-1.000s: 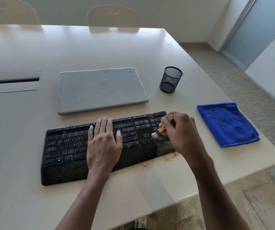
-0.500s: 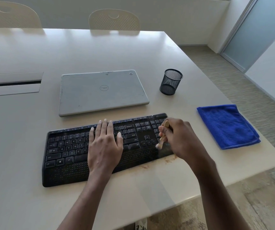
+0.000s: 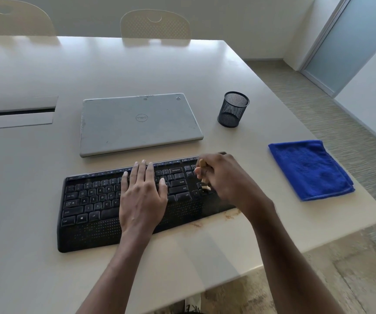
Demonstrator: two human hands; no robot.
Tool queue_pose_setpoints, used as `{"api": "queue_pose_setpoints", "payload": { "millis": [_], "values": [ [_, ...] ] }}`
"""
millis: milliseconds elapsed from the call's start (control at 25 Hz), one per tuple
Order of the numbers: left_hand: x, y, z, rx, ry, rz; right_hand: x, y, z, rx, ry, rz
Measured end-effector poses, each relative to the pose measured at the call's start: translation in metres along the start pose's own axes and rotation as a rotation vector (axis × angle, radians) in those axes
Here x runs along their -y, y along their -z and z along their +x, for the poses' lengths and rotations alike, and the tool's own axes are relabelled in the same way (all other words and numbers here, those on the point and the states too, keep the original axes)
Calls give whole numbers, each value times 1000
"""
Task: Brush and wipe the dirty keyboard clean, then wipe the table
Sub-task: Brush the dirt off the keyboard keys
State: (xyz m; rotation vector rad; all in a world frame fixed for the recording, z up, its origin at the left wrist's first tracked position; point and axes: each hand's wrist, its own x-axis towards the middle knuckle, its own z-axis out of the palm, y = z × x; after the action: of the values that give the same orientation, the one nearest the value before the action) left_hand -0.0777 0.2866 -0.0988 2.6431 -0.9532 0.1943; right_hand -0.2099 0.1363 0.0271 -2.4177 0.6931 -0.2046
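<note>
A black keyboard (image 3: 92, 207) lies on the beige table (image 3: 35, 268) in front of me. My left hand (image 3: 143, 196) rests flat on the middle keys with straight fingers. My right hand (image 3: 225, 180) grips a small wooden-handled brush (image 3: 202, 164) nearly upright over the keyboard's right end. Its pale bristles (image 3: 206, 188) touch the keys near the arrow cluster. Brown dirt smears (image 3: 230, 215) mark the table along the keyboard's front right edge. A folded blue cloth (image 3: 309, 168) lies to the right of the keyboard.
A closed grey laptop (image 3: 139, 123) sits behind the keyboard, with a black mesh pen cup (image 3: 233, 109) to its right. A cable slot (image 3: 17, 112) is at the far left. Two chairs (image 3: 155, 23) stand beyond the table. The table's right corner edge runs just past the cloth.
My right hand has tipped the brush from slanted to nearly upright and shifted it slightly left over the right-hand keys. My left hand has stayed in place on the keyboard.
</note>
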Motion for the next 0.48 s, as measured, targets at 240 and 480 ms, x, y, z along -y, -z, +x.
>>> {"api": "queue_pose_setpoints", "payload": {
  "millis": [240, 480],
  "values": [
    [1, -1, 0, -3, -2, 8, 1, -2, -4, 25, 48, 43],
    [1, -2, 1, -2, 1, 5, 2, -10, -13, -114, 51, 246]
  ]
}}
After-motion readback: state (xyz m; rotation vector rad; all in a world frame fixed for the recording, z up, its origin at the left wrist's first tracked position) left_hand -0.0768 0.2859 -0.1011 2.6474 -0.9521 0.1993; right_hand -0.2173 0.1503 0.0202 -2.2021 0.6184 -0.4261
